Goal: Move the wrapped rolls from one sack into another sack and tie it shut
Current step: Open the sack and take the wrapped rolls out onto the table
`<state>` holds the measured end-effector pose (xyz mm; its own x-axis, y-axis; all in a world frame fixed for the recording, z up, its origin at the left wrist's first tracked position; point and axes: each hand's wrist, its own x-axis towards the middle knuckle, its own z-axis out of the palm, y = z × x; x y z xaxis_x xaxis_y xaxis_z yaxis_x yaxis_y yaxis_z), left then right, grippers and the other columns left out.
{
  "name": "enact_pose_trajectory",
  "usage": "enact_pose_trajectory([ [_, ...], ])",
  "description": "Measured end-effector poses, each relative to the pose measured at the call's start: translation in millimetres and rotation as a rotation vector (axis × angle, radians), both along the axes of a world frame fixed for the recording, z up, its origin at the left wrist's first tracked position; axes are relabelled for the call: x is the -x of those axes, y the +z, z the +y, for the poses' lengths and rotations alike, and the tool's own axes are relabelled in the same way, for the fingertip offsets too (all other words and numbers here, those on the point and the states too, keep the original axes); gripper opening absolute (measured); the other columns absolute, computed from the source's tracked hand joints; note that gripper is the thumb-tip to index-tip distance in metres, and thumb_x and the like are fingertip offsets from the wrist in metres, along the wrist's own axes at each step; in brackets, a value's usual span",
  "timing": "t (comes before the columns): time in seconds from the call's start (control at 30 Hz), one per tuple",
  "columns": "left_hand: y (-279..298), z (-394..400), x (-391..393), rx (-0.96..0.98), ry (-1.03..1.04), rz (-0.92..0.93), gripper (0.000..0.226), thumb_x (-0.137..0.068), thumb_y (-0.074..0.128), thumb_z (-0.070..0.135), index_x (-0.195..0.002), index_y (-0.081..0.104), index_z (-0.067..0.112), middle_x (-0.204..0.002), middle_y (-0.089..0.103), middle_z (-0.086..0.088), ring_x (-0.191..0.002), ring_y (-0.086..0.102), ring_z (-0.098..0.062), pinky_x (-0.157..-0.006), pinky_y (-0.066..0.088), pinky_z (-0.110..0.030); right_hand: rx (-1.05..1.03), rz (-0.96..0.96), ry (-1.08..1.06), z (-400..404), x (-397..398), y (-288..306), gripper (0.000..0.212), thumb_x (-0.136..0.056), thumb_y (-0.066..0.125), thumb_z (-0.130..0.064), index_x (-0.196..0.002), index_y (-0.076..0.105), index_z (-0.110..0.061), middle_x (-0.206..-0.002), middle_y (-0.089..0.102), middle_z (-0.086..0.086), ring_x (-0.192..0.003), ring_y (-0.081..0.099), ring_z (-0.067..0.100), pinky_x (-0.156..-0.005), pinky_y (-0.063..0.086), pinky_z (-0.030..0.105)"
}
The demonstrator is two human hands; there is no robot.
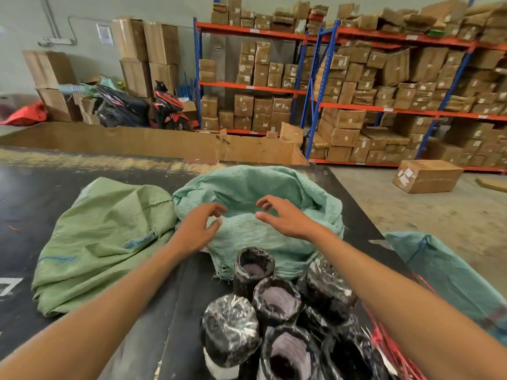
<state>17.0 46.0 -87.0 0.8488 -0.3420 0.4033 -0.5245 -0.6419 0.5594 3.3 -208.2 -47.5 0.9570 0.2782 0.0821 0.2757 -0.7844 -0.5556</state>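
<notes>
- The teal sack (274, 187) is thin woven cloth, rough and crinkly.
- The green sack (104, 231) is woven too, matt and creased.
- The wrapped rolls (277, 319) wear shiny, crinkled plastic film.
- The table (41, 193) is dark and a bit glossy.
- The boxes (428, 176) are brown cardboard.

open sack mouth ahead of the fingers (216, 208)
teal sack (247, 185) gapes just beyond; wrapped rolls (277, 305) crowd behind, green sack (104, 231) lies left.
</notes>
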Motion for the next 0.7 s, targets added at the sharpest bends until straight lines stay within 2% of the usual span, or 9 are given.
enact_pose_trajectory([
  [0.1, 18.1, -31.6, -47.2, -0.182, -0.046, 0.089, 0.039, -0.102, 0.048, 0.033, -0.137, 0.053, 0.015, -0.137, 0.056, -0.007, -0.128, 0.049, -0.021, -0.107, 0.038, -0.035, 0.096, -0.003, -0.051, -21.8, -51.3, -7.0, 0.042, -0.099, 0.053, -0.042, -0.135, 0.05, -0.021, -0.138, 0.054, 0.004, -0.132, 0.044, 0.025, -0.107, 0.039, 0.044],
  [0.17, 19.8, -53.7, -74.8, -0.296, -0.094, 0.279, 0.052, -0.103, 0.041, 0.042, -0.147, 0.043, 0.013, -0.151, 0.044, -0.007, -0.14, 0.039, -0.022, -0.114, 0.029, -0.034, 0.206, 0.164, 0.051, -36.1, -77.0, -12.3, 0.061, -0.095, 0.058, -0.049, -0.146, 0.04, -0.02, -0.151, 0.043, 0.003, -0.139, 0.04, 0.024, -0.113, 0.035, 0.042],
  [0.23, 10.8, -73.7, -99.1, -0.451, -0.147, 0.489, 0.061, -0.102, 0.033, 0.052, -0.152, 0.036, 0.018, -0.158, 0.035, -0.003, -0.145, 0.032, -0.02, -0.118, 0.023, -0.033, 0.38, 0.428, 0.137, -50.9, -96.0, -19.5, 0.084, -0.089, 0.063, -0.058, -0.155, 0.026, -0.023, -0.161, 0.027, -0.001, -0.145, 0.032, 0.021, -0.118, 0.028, 0.038],
  [0.33, -16.9, -90.4, -122.2, -0.721, -0.191, 0.681, 0.066, -0.098, 0.027, 0.065, -0.152, 0.035, 0.028, -0.159, 0.032, 0.005, -0.146, 0.03, -0.019, -0.12, 0.02, -0.036, 0.675, 0.619, 0.187, -67.8, -109.6, -35.2, 0.084, -0.086, 0.067, -0.057, -0.154, 0.03, -0.025, -0.16, 0.03, 0.002, -0.142, 0.036, 0.025, -0.113, 0.032, 0.039],
  [0.4, -34.5, -94.0, -130.8, -0.762, -0.203, 0.727, 0.069, -0.094, 0.027, 0.072, -0.15, 0.036, 0.034, -0.159, 0.032, 0.007, -0.146, 0.03, -0.02, -0.12, 0.02, -0.041, 0.79, 0.609, 0.219, -72.4, -115.5, -47.4, 0.077, -0.087, 0.068, -0.052, -0.15, 0.036, -0.021, -0.154, 0.038, 0.004, -0.136, 0.042, 0.029, -0.107, 0.037, 0.04],
  [0.47, -42.3, -95.0, -136.9, -0.71, -0.208, 0.769, 0.068, -0.089, 0.03, 0.077, -0.145, 0.039, 0.04, -0.156, 0.035, 0.008, -0.143, 0.034, -0.02, -0.119, 0.023, -0.044, 0.821, 0.614, 0.257, -74.6, -123.8, -58.2, 0.076, -0.087, 0.069, -0.05, -0.149, 0.037, -0.021, -0.153, 0.039, 0.003, -0.135, 0.043, 0.03, -0.103, 0.039, 0.041],
  [0.57, -42.0, -94.1, -147.3, -0.658, -0.259, 0.857, 0.056, -0.087, 0.043, 0.073, -0.135, 0.047, 0.045, -0.145, 0.046, 0.01, -0.131, 0.044, -0.016, -0.115, 0.029, -0.044, 0.848, 0.607, 0.3, -75.3, -135.3, -62.3, 0.066, -0.089, 0.07, -0.044, -0.145, 0.042, -0.023, -0.148, 0.043, 0.004, -0.128, 0.047, 0.029, -0.095, 0.04, 0.037],
  [0.6, -40.3, -93.8, -150.2, -0.665, -0.276, 0.889, 0.05, -0.087, 0.048, 0.068, -0.131, 0.05, 0.044, -0.14, 0.05, 0.009, -0.126, 0.047, -0.016, -0.113, 0.033, -0.043, 0.829, 0.548, 0.302, -74.9, -137.9, -61.5, 0.061, -0.089, 0.069, -0.042, -0.142, 0.044, -0.026, -0.144, 0.047, 0.004, -0.125, 0.049, 0.028, -0.096, 0.041, 0.038],
  [0.7, -41.1, -91.4, -159.0, -0.637, -0.306, 0.914, 0.028, -0.085, 0.057, 0.054, -0.108, 0.061, 0.039, -0.114, 0.058, 0.008, -0.11, 0.056, -0.018, -0.102, 0.044, -0.04, 0.717, 0.183, 0.272, -74.3, -147.5, -62.7, 0.047, -0.092, 0.056, -0.042, -0.137, 0.047, -0.031, -0.124, 0.057, 0.003, -0.116, 0.047, 0.022, -0.101, 0.036, 0.041],
])
